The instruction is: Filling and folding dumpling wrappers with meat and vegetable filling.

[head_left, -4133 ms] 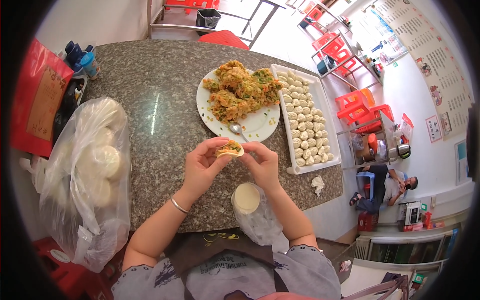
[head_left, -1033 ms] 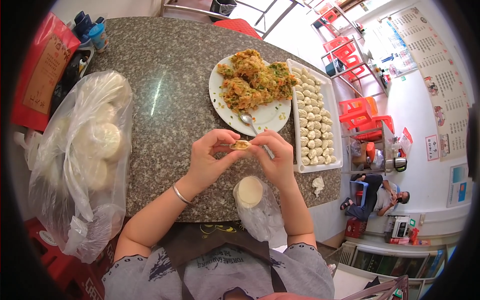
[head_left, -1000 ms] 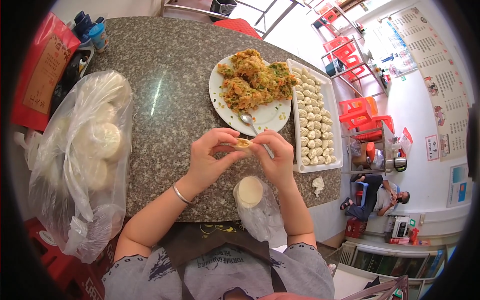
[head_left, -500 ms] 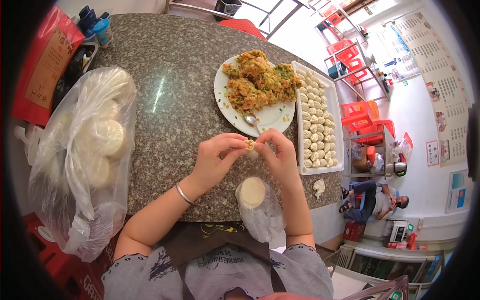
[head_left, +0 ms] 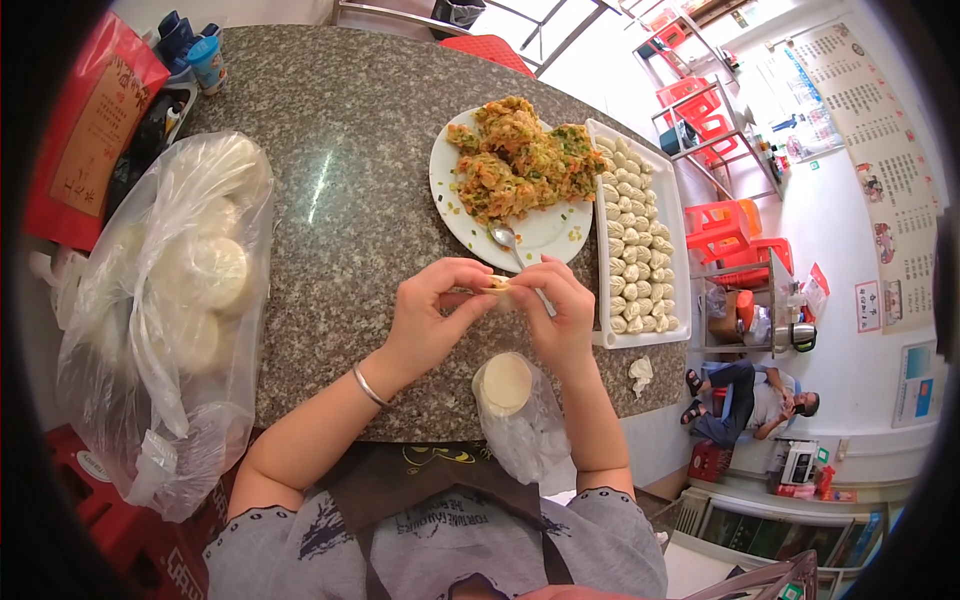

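Observation:
Above the near middle of the table, both my hands pinch a small filled dumpling point(head_left: 499, 285), its pale wrapper partly hidden by fingertips. My left hand point(head_left: 430, 305) grips its left edge between thumb and fingers. At the other edge, my right hand point(head_left: 560, 312) is closed with the fingertips on the dough. Just beyond is a white plate point(head_left: 448, 212) heaped with chopped orange and green filling point(head_left: 520, 165). A metal spoon point(head_left: 504, 238) rests on its near rim, the handle running behind my right fingers. Nearer me, round wrappers point(head_left: 505, 383) are stacked in a clear plastic bag point(head_left: 528, 440).
A white tray point(head_left: 685, 305) of pleated dumplings point(head_left: 632, 240) stands right of the plate. On the left lies a large clear bag point(head_left: 150, 330) of round white dough pieces. Beyond it are a red bag point(head_left: 95, 130) and blue cup point(head_left: 207, 65). Crumpled tissue point(head_left: 641, 374) lies near the right edge.
My right fingers have shifted slightly along the wrapper, and the dumpling's opening looks narrower. My left hand stays nearly in place.

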A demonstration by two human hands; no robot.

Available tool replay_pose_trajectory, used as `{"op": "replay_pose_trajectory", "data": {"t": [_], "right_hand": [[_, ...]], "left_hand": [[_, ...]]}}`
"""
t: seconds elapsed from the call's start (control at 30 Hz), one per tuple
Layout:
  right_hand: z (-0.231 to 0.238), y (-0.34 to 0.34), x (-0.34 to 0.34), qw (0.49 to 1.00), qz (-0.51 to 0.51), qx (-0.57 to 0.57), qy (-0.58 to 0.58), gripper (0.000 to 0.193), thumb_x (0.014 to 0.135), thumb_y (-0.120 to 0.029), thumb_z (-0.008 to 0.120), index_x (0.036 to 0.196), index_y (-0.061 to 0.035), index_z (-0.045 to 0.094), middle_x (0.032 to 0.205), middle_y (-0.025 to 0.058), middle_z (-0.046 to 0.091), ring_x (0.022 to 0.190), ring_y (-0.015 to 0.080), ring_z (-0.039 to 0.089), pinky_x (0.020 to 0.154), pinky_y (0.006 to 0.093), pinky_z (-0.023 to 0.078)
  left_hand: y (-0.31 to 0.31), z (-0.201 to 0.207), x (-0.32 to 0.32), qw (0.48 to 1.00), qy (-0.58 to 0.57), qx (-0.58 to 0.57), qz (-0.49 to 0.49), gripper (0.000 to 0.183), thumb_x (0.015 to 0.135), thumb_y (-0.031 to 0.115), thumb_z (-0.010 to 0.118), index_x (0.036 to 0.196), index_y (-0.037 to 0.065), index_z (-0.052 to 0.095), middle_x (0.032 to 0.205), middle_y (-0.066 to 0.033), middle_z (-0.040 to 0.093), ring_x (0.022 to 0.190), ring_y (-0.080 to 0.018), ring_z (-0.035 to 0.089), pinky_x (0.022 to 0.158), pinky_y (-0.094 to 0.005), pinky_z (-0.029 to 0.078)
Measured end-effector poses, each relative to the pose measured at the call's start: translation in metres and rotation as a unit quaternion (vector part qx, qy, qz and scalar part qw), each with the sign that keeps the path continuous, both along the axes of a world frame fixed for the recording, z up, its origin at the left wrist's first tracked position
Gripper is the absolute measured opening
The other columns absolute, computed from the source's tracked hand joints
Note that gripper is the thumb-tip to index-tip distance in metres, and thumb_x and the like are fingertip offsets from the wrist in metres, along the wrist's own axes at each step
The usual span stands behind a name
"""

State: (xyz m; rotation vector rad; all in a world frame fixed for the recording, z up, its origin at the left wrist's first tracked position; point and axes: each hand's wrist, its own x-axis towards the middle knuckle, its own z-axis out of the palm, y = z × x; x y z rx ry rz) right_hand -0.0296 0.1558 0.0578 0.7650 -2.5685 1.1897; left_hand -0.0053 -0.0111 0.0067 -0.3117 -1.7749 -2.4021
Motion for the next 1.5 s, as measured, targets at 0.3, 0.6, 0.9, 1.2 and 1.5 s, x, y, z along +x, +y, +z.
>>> {"op": "replay_pose_trajectory", "data": {"t": [0.3, 0.6, 0.9, 1.2, 1.5], "right_hand": [[0.017, -0.001, -0.006, 0.987, 0.039, -0.016, -0.152, 0.006, 0.078, -0.002, 0.066, 0.082, -0.0001, 0.062, 0.076, 0.008, 0.06, 0.075, 0.0201, 0.061, 0.069, 0.0308, 0.047], [0.005, -0.004, 0.001, 0.999, 0.013, 0.011, -0.039, 0.004, 0.079, -0.004, 0.066, 0.082, -0.0029, 0.064, 0.081, 0.0078, 0.064, 0.076, 0.0253, 0.062, 0.088, 0.0405, 0.046], [0.002, 0.0, 0.0, 0.998, -0.004, -0.032, -0.045, 0.004, 0.079, -0.004, 0.065, 0.081, -0.0018, 0.062, 0.077, 0.0085, 0.063, 0.075, 0.0253, 0.061, 0.084, 0.0372, 0.046], [0.009, -0.002, 0.0, 0.99, 0.011, 0.0, -0.138, 0.007, 0.078, -0.005, 0.066, 0.082, -0.0012, 0.062, 0.079, 0.0084, 0.06, 0.077, 0.0246, 0.059, 0.071, 0.0321, 0.046], [-0.005, -0.008, 0.001, 0.999, 0.003, -0.026, -0.048, 0.006, 0.078, -0.002, 0.066, 0.081, -0.0011, 0.061, 0.081, 0.0091, 0.062, 0.08, 0.0264, 0.059, 0.076, 0.0341, 0.046]], "left_hand": [[-0.002, -0.005, 0.001, 1.0, 0.004, -0.002, -0.026, 0.012, 0.08, -0.006, 0.065, 0.092, -0.002, 0.067, 0.102, -0.0111, 0.063, 0.09, -0.0165, 0.065, 0.079, -0.0267, 0.056], [-0.003, 0.0, 0.002, 0.998, -0.053, 0.026, -0.021, 0.011, 0.081, -0.003, 0.067, 0.091, -0.002, 0.065, 0.104, -0.0121, 0.063, 0.091, -0.0164, 0.065, 0.078, -0.027, 0.056], [-0.004, 0.0, -0.001, 1.0, 0.009, -0.029, -0.007, 0.012, 0.08, -0.004, 0.067, 0.092, -0.001, 0.067, 0.102, -0.0112, 0.064, 0.089, -0.0153, 0.065, 0.076, -0.0253, 0.056], [-0.002, 0.0, 0.001, 0.999, 0.012, -0.029, -0.017, 0.009, 0.082, -0.003, 0.065, 0.091, -0.002, 0.067, 0.1, -0.0108, 0.063, 0.089, -0.0149, 0.064, 0.075, -0.0248, 0.055], [0.001, -0.005, -0.002, 0.986, -0.102, 0.119, -0.049, 0.013, 0.085, 0.003, 0.064, 0.098, 0.003, 0.061, 0.1, -0.0067, 0.063, 0.088, -0.0131, 0.063, 0.077, -0.0266, 0.055]]}}
